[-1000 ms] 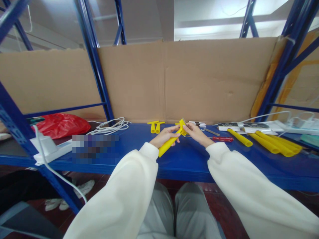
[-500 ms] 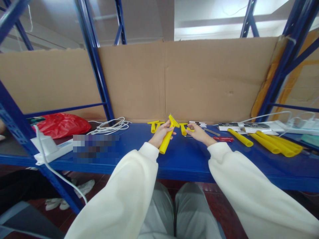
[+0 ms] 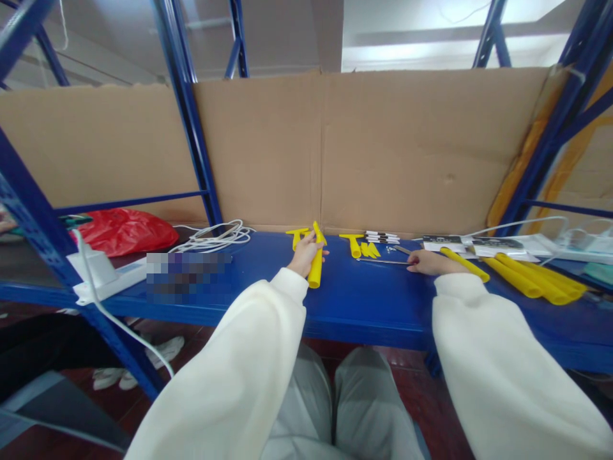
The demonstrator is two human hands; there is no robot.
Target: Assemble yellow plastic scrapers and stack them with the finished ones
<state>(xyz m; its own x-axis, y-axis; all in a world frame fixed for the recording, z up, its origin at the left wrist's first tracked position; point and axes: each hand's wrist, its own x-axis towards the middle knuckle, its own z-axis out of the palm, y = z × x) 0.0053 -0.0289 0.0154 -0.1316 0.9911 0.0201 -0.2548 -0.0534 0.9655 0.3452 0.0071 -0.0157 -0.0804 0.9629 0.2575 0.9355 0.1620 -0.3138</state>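
If the left hand (image 3: 305, 253), its fingers wrapped round a yellow T-shaped handle (image 3: 315, 273) above the near-middle of the desk (image 3: 364, 300), gripped loosely, the smooth tube could turn under a tool's pressure. The right hand (image 3: 425, 262) curls over the grip end of a screwdriver (image 3: 385, 260) (whether its fingers have closed, I cannot tell). Swinging that shaft carelessly might scatter the small yellow pieces (image 3: 368, 250) just beyond its tip, or nudge the spare T-handle (image 3: 354, 246) beside them. A yellow tube (image 3: 473, 268) lies close by the right wrist, where a backward sweep could roll it.
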